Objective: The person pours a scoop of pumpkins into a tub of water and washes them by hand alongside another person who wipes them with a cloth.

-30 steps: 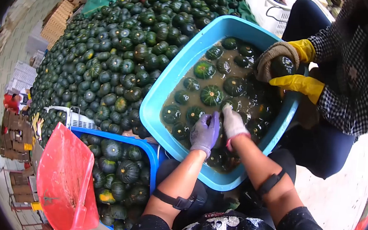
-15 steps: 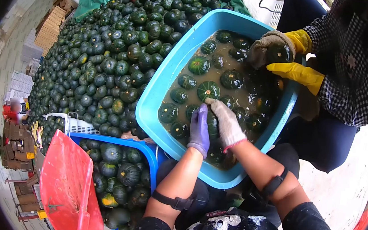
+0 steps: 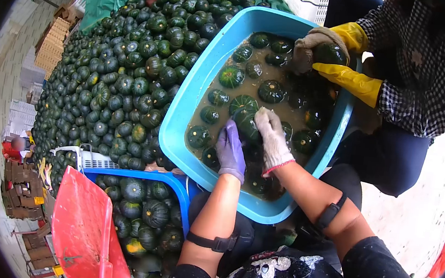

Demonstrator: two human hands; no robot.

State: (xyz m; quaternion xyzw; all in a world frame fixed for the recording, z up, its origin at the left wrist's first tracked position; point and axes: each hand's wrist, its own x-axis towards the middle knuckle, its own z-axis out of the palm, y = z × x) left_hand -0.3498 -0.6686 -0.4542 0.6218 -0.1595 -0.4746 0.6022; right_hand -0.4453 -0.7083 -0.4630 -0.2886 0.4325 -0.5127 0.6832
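The left hand, in a purple rubbery glove (image 3: 231, 151), and the right hand, in an off-white knitted glove with a red cuff edge (image 3: 275, 142), are cupped round a dark green ribbed squash (image 3: 246, 125), gripping it from both sides. It has just come into clearer sight between them, higher in the tub than a moment ago, so both hands are taken up with this one. How far the fingers wrap underneath cannot be told.

At twelve o'clock, just beyond it, lies a green striped squash (image 3: 243, 103) in murky brown water (image 3: 250, 87); whether the two touch is unclear. More squashes float close around, crowding the space inside the large light-blue plastic tub (image 3: 171, 123). Between one and two o'clock, another person's yellow rubber gloves (image 3: 350, 82) hold a squash and a brown cloth (image 3: 303, 52), taking up that corner.

At ten o'clock spreads a big heap of green squashes (image 3: 115, 79); at eight, a squash-filled bright-blue plastic container (image 3: 177, 180) and a red plastic scoop (image 3: 80, 227).
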